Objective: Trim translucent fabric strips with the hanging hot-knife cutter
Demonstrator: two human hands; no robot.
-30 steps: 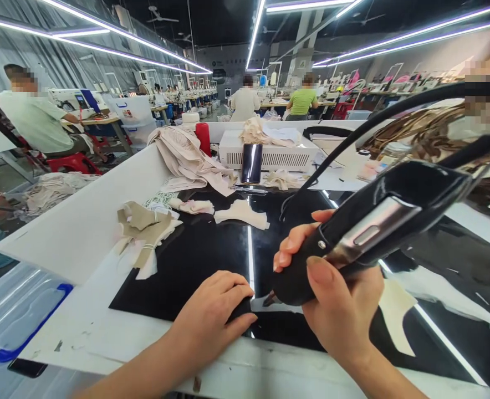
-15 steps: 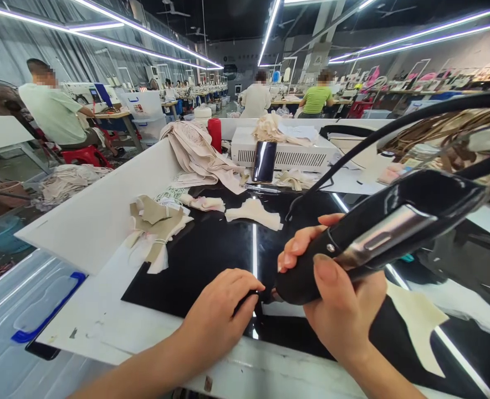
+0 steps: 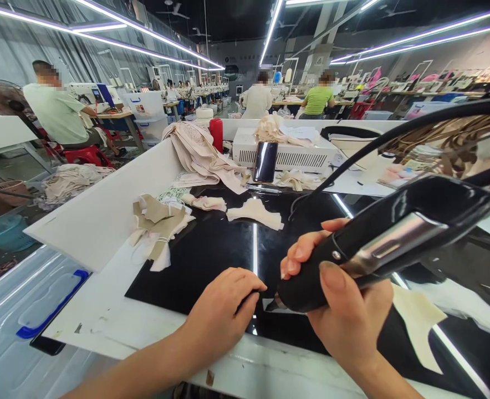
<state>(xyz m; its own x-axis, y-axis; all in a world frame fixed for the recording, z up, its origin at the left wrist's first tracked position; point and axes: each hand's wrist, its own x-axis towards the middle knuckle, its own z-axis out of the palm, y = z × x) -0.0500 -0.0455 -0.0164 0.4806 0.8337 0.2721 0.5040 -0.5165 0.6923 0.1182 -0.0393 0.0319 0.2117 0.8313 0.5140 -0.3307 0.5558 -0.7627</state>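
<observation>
My right hand (image 3: 348,310) grips a black corded handheld tool (image 3: 394,244) with a silver strip along its body. The tool's small metal tip points down and left, close above a pale grey piece (image 3: 286,307) on the glossy black sheet (image 3: 212,249). I cannot tell whether the tip touches it. Left of the tip, my left hand (image 3: 228,305) is closed low over the sheet, its thumb and forefinger curled toward each other. What they hold, if anything, is hidden. A cream fabric piece (image 3: 419,321) lies right of my right hand.
Beyond my hands lie a white fabric piece (image 3: 256,213) and a tied olive-and-white bundle (image 3: 157,221). A phone (image 3: 265,162) leans on a white vented box (image 3: 284,152), near a red thread cone (image 3: 216,136). The tool's black cable (image 3: 353,158) arches at right. Several people sit farther off.
The tool in my right hand has shifted slightly right and down, and more of its metal tip shows. My left hand has stayed almost in place. The view has shifted slightly.
</observation>
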